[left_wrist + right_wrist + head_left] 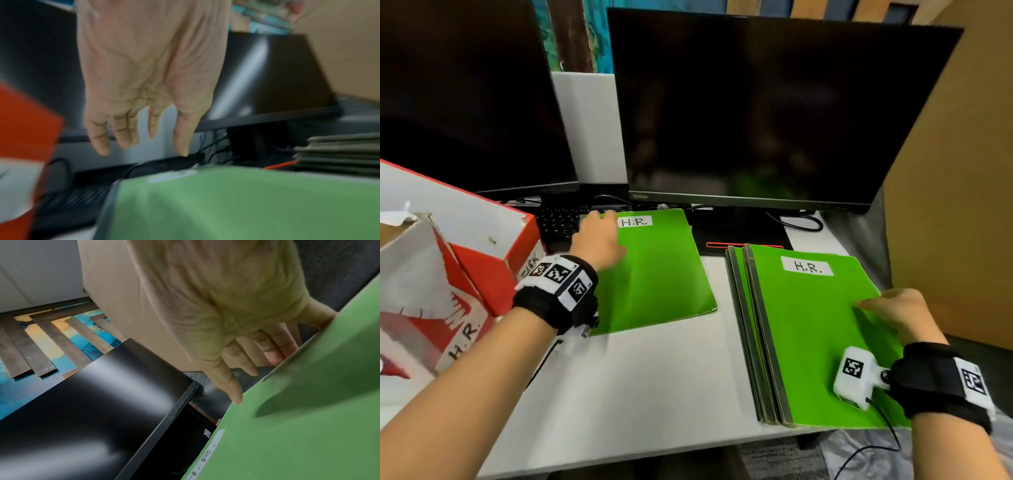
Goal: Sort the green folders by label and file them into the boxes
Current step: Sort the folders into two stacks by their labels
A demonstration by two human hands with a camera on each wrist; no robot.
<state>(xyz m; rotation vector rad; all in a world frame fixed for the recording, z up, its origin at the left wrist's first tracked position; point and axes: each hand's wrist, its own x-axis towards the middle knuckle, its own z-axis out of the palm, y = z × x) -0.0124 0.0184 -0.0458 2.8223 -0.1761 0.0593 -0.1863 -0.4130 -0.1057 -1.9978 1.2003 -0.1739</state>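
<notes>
A single green folder [661,270] labelled H.R. lies flat on the white desk [654,377] in front of the monitors. My left hand [601,222] hovers over its far left corner with fingers straight, holding nothing; the left wrist view shows that hand [144,142] above the blurred folder [226,203]. To the right sits a stack of several green folders [808,325], the top one labelled H.R. My right hand [883,305] pinches the top folder's right edge, thumb [234,391] on the cover [308,418], fingers [275,352] behind the edge. A red and white box [448,274] marked H.R. stands at the left.
Two dark monitors [756,113] stand at the back, with a black keyboard [558,222] under the left one beside the box. A tall tan cardboard panel [962,171] rises at the right. The stack reaches the desk's front right corner; a wrist camera cable [876,445] hangs there.
</notes>
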